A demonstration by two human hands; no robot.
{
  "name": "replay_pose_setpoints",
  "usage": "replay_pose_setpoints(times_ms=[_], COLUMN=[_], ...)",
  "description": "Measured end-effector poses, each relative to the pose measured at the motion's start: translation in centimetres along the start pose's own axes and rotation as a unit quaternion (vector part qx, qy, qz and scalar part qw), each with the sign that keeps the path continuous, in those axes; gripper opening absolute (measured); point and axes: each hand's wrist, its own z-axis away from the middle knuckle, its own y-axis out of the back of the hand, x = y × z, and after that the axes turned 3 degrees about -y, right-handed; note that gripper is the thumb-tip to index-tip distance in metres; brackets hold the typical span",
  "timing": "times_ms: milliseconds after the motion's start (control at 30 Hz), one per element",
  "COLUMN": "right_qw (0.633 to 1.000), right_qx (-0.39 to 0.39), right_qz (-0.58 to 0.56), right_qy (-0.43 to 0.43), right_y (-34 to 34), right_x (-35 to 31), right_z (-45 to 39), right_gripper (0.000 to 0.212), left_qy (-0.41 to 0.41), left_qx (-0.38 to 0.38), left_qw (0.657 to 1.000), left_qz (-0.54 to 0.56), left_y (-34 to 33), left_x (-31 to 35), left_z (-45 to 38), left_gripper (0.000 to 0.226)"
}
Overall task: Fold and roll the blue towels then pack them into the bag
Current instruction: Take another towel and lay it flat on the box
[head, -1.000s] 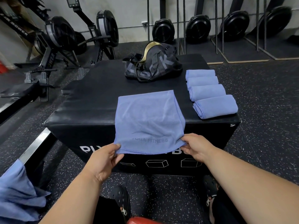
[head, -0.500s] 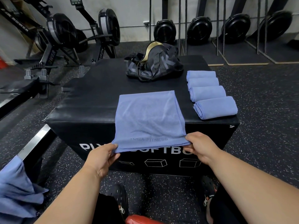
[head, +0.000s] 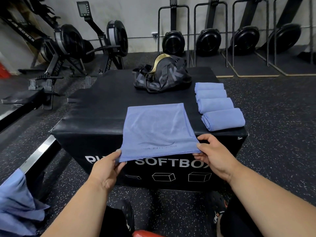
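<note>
Blue cloth heap (head: 18,207) at bottom-left, nearest to the camera, on the floor side beside a metal rail. Looks like the same towel fabric, probably unfolded stock, but can't confirm how many pieces.

Left hand (head: 105,170) pinches the near-left corner of the folded towel (head: 155,129), thumb on top, fingers under the hem. Right hand (head: 213,155) pinches the near-right corner the same way. Both clamped on that one towel, nothing else held.

Towel lies flat on the black padded box (head: 95,117), near edge hanging just over the front lip, above the white lettering. Appears doubled over already: layered edge visible along its right side. Faint logo near the hem.

Status, my read: this towel is folded but not rolled. Next step likely to roll from the near edge away, keeping both corners level so the roll doesn't go conical.

Further back on the right: four rolled towels (head: 217,105) in a row, touching one another, nearest one close to the box's right front corner. Those are rolled, not packed.

Farthest on the box: dark bag (head: 162,77), slumped, behind the flat towel and just left of the rolled row. Opening with a tan lining shows at the top. No blue visible inside; interior mostly hidden, so contents unknown. Looks like packing hasn't started.

Remaining: roll this one, handle whatever's in the heap, pack all rolls.

Beyond: rowing machines (head: 71,41) along the wall.
</note>
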Motion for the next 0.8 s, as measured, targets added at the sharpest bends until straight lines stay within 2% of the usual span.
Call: replay_pose_setpoints(times_ms=[200,300,433,567,800], right_qw=[0.999,0.996,0.989,0.989,0.995], right_qx=[-0.010,-0.009,-0.005,0.005,0.006], right_qz=[-0.041,-0.077,-0.128,-0.083,-0.066], right_qy=[0.023,0.040,0.078,0.120,0.070], right_y=[-0.9,-1.1,-1.5,-1.9,-3.1], right_x=[-2.5,-4.4,-7.4,-10.3,-12.2], right_z=[1.1,1.8,3.1,4.4,5.6], right_gripper=[0.019,0.024,0.028,0.029,0.031], left_qy=[-0.033,-0.044,-0.079,-0.133,-0.113], left_qx=[-0.007,-0.035,-0.045,-0.042,-0.022], left_qw=[0.999,0.998,0.993,0.988,0.991], left_qz=[0.000,0.022,0.073,0.073,0.071], left_y=[-0.8,-1.3,-1.9,-3.2,-4.5], left_x=[1.9,3.8,7.3,11.2,14.2], left_z=[1.1,2.3,4.4,6.5,7.2], left_gripper=[0.013,0.025,0.016,0.027,0.024])
